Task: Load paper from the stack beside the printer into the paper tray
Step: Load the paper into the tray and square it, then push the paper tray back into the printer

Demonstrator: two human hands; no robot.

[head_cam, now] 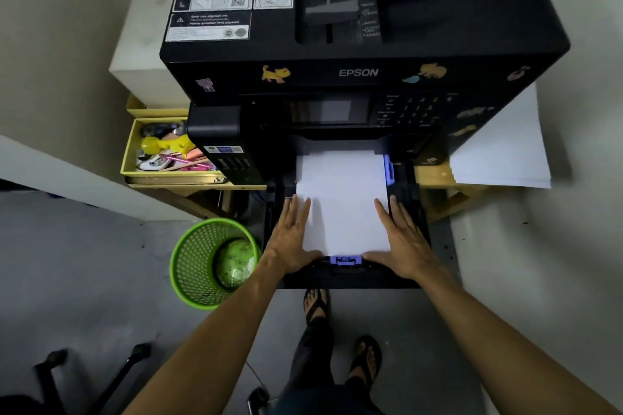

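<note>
Both hands are lying flat and open: left hand (292,232) and right hand (403,236) are pressing the paper (342,199) into the tray (409,192). Thin and floppy, it probably handles best squared by its side edges. The stack (502,152) is lying right.

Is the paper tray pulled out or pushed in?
Pulled out: the tray sticks out from the printer, with paper showing inside.

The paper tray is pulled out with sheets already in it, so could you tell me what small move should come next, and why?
Probably push the paper tray back into the printer. The paper already lies flat between the blue guides, with the left hand and right hand flat on its edges.
</note>
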